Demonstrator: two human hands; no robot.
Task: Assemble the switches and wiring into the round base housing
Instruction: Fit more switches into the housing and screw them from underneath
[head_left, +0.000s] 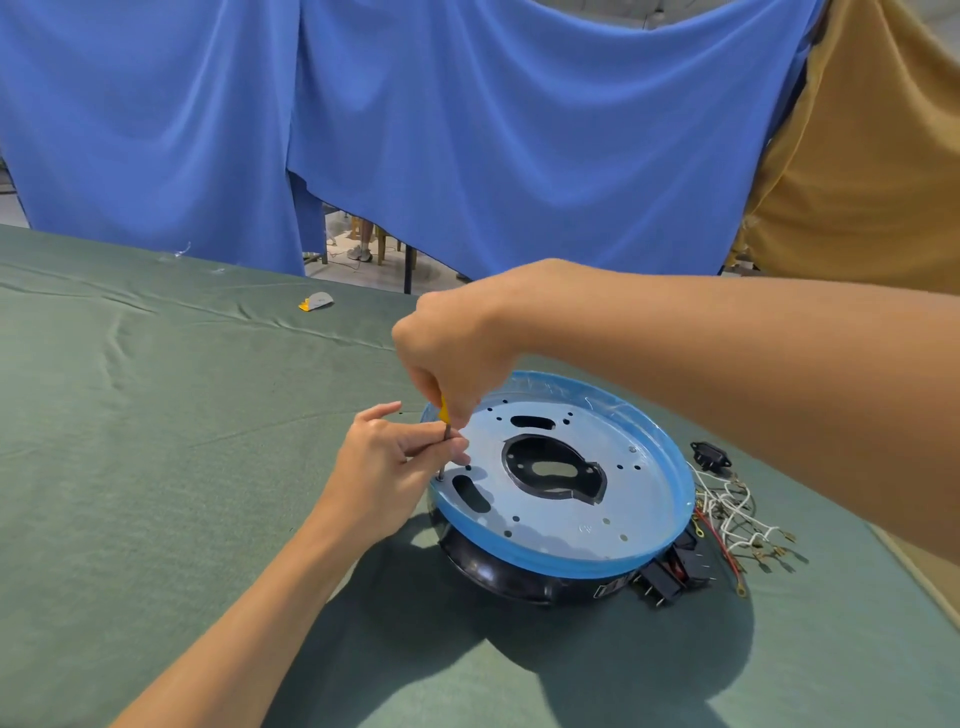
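Observation:
The round base housing (561, 519) lies on the green cloth, a black body under a metal plate with a blue film rim. My right hand (457, 353) grips the yellow handle of a screwdriver (443, 415) held upright over the plate's left edge. Its tip stands on a screw (439, 478) there. My left hand (389, 462) pinches the screwdriver's metal shaft just above the tip. Black switches (670, 571) lie against the housing's right side. A bundle of white and red wires (732, 514) with terminals lies to the right.
A black socket part (709, 457) lies behind the wires. A small grey and yellow piece (316, 301) sits far back on the green table cloth (156, 415). Blue and tan drapes hang behind the table.

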